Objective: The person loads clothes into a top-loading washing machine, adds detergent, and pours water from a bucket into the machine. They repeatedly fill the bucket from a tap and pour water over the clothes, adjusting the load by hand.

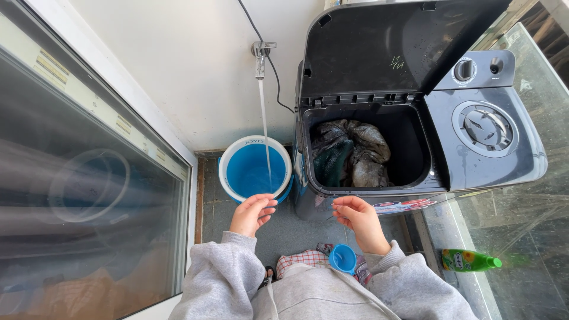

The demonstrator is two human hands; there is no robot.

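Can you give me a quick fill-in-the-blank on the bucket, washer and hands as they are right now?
1. Water runs from the tap into the ____ bucket.
2. The washer has its lid ____.
3. Inside the tub lies a heap of ____.
4. The left hand and right hand are level with the green ____ lying on the floor at the right.

Missing words: blue; open; laundry; bottle
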